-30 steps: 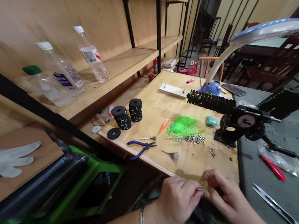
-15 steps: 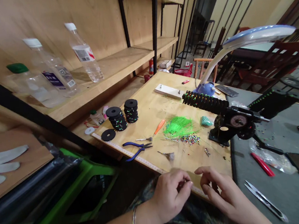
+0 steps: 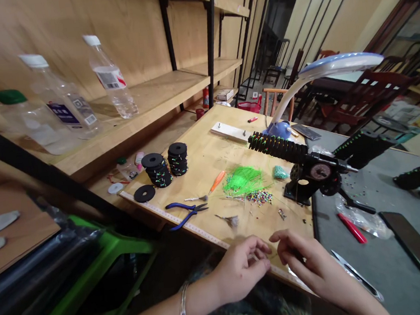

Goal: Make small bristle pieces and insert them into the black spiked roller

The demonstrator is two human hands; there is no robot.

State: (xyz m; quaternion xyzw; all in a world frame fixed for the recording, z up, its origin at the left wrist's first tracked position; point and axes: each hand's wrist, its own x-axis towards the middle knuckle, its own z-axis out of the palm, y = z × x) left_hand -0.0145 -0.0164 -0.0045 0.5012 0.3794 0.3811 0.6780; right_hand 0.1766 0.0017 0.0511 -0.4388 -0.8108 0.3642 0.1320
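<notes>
At the near table edge, my left hand, with silver bangles on its wrist, has curled fingers close to its thumb. My right hand faces it, index finger bent forward and the other fingers curled toward the thumb. A small gap lies between the hands. Anything in either pinch is too fine to make out. Just beyond them are a small grey-bristled brush, a small metal piece and a pile of multicoloured beads. Bright green strands lie behind the beads.
Blue-handled pliers, an orange-handled tool and black spools lie left. Right are a black clamp device, thread snips, a red tube and a phone. A lamp overhangs the back. Bottles stand on the shelf.
The view has turned slightly right, so the table and its things sit further left. The left fingers have loosened a little; both hands stay close together at the table edge.
</notes>
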